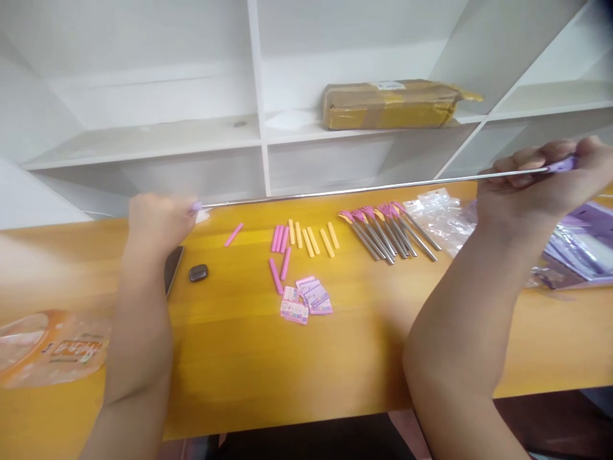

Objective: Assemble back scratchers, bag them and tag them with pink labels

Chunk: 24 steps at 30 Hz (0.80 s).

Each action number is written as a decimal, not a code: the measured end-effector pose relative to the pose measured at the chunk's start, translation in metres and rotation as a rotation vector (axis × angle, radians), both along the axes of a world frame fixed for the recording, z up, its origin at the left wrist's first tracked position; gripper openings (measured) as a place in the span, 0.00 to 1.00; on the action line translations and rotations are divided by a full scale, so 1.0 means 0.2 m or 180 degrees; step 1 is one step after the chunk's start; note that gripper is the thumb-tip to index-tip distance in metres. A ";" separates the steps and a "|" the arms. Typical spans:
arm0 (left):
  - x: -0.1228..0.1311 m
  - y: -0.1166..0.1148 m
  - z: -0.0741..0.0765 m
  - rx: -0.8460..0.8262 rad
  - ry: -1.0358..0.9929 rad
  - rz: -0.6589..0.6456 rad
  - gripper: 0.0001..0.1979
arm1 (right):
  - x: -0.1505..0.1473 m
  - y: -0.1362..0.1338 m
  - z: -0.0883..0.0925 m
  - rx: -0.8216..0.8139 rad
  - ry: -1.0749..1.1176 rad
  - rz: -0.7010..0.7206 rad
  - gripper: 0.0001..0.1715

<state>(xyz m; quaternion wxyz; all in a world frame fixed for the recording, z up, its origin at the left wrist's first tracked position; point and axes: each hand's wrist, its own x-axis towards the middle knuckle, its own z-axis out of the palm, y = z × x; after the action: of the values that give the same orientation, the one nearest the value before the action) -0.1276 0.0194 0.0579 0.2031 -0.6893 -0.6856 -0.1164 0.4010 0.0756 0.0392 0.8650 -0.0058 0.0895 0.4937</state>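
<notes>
Holding thin metal rod point(354, 190) in the air over the far side of the bench point(287, 370), before the white shelf unit point(257, 83). Nearly level, slightly higher at right. At left, with left hand point(160, 220) in a narrow grip at the lilac tip point(195, 206); at right, with right hand point(546, 169) curled round the lilac handle point(562, 165). Cannot tell whether of one piece or in sections.

Handling, by judgement: load along the rod's axis only; avoid sideways force, as likely to bend when so thin. Pinch firmly at both lilac ends, without twisting. Apply force slowly and evenly from both sides. Hold clear of the shelf edges.

Nearer than the rod, right of centre: fanned metal rods with pink and yellow heads point(383, 233). To their left, yellow sticks point(310, 241), then pink sticks point(278, 238). Nearer again, printed cards point(306, 300). Near the left hand, small dark case point(198, 273). Far right, clear bags point(440, 217) beside purple box point(584, 249). On the shelf, taped carton point(390, 108).
</notes>
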 end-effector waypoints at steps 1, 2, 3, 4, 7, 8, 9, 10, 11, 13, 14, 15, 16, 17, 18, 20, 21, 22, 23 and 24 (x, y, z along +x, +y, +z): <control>0.00 0.00 0.00 -0.0013 0.0012 0.0008 0.14 | 0.01 0.00 0.00 -0.0055 0.0082 -0.0050 0.24; 0.00 0.00 0.00 -0.0038 0.0026 0.0009 0.14 | 0.02 0.00 0.01 -0.0098 0.0100 -0.0115 0.23; 0.00 0.01 0.00 -0.0067 0.0039 0.0012 0.14 | 0.03 0.00 0.01 -0.0108 0.0043 -0.0182 0.23; 0.00 0.01 0.00 -0.0098 0.0059 0.0017 0.14 | 0.03 0.00 0.01 -0.0079 -0.0087 -0.0220 0.24; 0.00 0.02 0.00 -0.0184 0.0166 0.0051 0.13 | 0.04 0.01 0.00 0.0174 -0.0671 -0.0193 0.29; 0.00 0.03 -0.01 -0.0192 0.0211 0.0086 0.13 | 0.04 0.02 0.00 0.0248 -0.0879 -0.0170 0.31; 0.00 0.03 -0.01 -0.0208 0.0254 0.0112 0.13 | 0.03 0.03 -0.01 0.0299 -0.1065 -0.0179 0.32; 0.00 0.03 -0.01 -0.0219 0.0285 0.0136 0.13 | 0.01 0.03 -0.01 0.0313 -0.1235 -0.0211 0.34; 0.00 0.03 -0.01 -0.0231 0.0303 0.0157 0.13 | -0.01 0.04 -0.01 0.0289 -0.1387 -0.0270 0.35; 0.00 0.03 0.00 -0.0249 0.0304 0.0208 0.12 | -0.07 0.04 0.00 0.0159 -0.1657 -0.0357 0.37; -0.01 0.03 0.00 -0.0275 0.0299 0.0237 0.12 | -0.10 0.05 0.01 0.0066 -0.1752 -0.0399 0.37; -0.01 0.03 0.00 -0.0323 0.0296 0.0264 0.13 | -0.13 0.05 0.01 -0.0051 -0.1833 -0.0440 0.37; -0.01 0.03 0.01 -0.0385 0.0299 0.0291 0.13 | -0.15 0.06 0.02 -0.0186 -0.1905 -0.0503 0.36; -0.01 0.03 0.01 -0.0459 0.0310 0.0313 0.13 | -0.17 0.07 0.03 -0.0324 -0.1961 -0.0586 0.35; -0.01 0.03 0.01 -0.0530 0.0330 0.0335 0.13 | -0.18 0.08 0.03 -0.0449 -0.2001 -0.0658 0.34; 0.00 0.03 0.02 -0.0642 0.0387 0.0368 0.14 | -0.18 0.10 0.03 -0.0579 -0.1999 -0.0773 0.30; 0.01 0.03 0.02 -0.0664 0.0418 0.0389 0.15 | -0.18 0.11 0.03 -0.0571 -0.1968 -0.0792 0.29; 0.01 0.03 0.02 -0.0679 0.0451 0.0405 0.15 | -0.17 0.11 0.02 -0.0544 -0.1906 -0.0821 0.28; 0.02 0.03 0.02 -0.0687 0.0480 0.0421 0.15 | -0.17 0.11 0.01 -0.0509 -0.1841 -0.0847 0.28; 0.03 0.03 0.02 -0.0701 0.0506 0.0418 0.16 | -0.17 0.12 0.01 -0.0474 -0.1799 -0.0861 0.27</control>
<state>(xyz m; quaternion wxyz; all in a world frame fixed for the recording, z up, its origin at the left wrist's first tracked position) -0.1220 0.0251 0.0610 0.1871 -0.6682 -0.7196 0.0280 0.3667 0.0989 0.0408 0.9106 -0.1940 -0.1184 0.3451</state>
